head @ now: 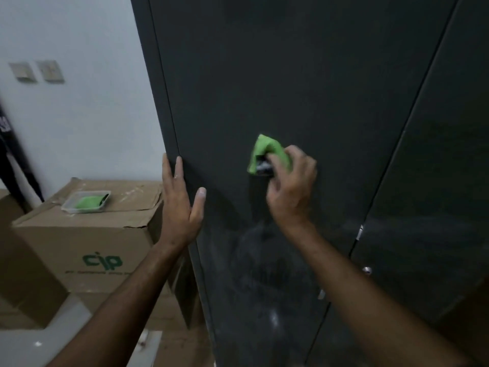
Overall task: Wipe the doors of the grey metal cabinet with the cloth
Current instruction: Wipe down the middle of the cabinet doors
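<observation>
Mid-wipe on the left door (264, 75) of the grey metal cabinet (436, 154), by the look of it: right hand (292, 189) curled round a bunched green cloth (267, 152) and pressing it flat to the panel at about mid-height. Left hand (180, 200) spread wide, fingers straight, braced along the door's left edge, holding nothing. Pale smears and dusty streaks below the cloth, toward the near bottom of the door, so probably plenty left to clean there. Next move likely a firm sweep downward or sideways through that hazy patch, keeping even pressure, then across to the right door (434, 247) past the seam with its small latch (359, 232) and round knob (366, 270). Something dark and pale tucked in the cloth under the fingers; impossible to identify. Top and foot of the cabinet cut off, right door only partly in frame. To the far left, a cardboard box (87, 242) carrying a clear plastic tray (68, 205) with a second green cloth (87, 202) inside. Whole view dim and soft, edges blurred.
</observation>
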Demonstrator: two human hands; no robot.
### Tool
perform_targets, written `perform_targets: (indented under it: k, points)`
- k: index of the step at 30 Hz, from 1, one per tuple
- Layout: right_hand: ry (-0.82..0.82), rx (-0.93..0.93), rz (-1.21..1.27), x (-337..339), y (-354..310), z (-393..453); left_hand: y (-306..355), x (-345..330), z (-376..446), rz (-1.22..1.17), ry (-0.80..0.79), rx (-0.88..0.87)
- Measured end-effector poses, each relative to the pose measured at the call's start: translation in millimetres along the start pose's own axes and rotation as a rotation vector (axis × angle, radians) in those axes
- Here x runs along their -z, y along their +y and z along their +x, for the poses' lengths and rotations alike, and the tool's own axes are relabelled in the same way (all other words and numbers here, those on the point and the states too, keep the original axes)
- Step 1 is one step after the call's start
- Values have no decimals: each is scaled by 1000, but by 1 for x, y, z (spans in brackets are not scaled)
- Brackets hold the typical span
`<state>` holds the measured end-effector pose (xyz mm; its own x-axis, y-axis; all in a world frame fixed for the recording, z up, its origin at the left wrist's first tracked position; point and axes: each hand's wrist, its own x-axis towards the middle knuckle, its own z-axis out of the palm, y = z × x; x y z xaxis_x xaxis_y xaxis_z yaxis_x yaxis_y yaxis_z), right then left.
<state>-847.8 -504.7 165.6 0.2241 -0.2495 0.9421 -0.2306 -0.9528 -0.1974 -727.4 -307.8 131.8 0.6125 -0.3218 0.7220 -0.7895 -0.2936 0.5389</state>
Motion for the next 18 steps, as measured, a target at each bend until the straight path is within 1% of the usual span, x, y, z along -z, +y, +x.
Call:
perform_targets:
  k: [1, 3, 4, 5, 6, 8, 10, 11, 12, 13, 14, 16, 17, 18]
  points:
    - [-79, 126, -3, -10, -2, -21, 0, -1, -1, 23, 7, -15]
    - [-325, 408, -49, -15, 17, -70, -4, -2, -7, 124, 5, -50]
    - [-421, 458, -86, -8, 35, -82, -8, -2, -11, 188, 4, -92]
    - [-456, 427, -105, 3, 53, -81, -14, -3, -15, 250, 1, -158]
    - [-429, 340, -119, 16, 67, -72, -21, -5, -19, 308, -12, -234]
    - [-269, 129, -156, 38, 80, -43, -32, -10, -26, 378, -61, -329]
    - [-116, -88, -139, 42, 73, -16, -38, -16, -30, 396, -79, -348]
    - [-64, -143, -122, 36, 63, -12, -39, -19, -31, 399, -72, -342]
    - [-36, -141, -107, 26, 52, -17, -39, -21, -32, 399, -63, -333]
    - [-45, -88, -94, 16, 44, -28, -39, -23, -33, 400, -58, -331]
    - [-95, 15, -84, 7, 42, -45, -40, -25, -35, 406, -58, -341]
    - [-273, 272, -88, 0, 56, -83, -45, -30, -41, 427, -69, -388]
    - [-359, 346, -102, 4, 71, -93, -48, -33, -44, 432, -76, -404]
    - [-397, 349, -112, 12, 85, -96, -52, -35, -47, 431, -81, -410]
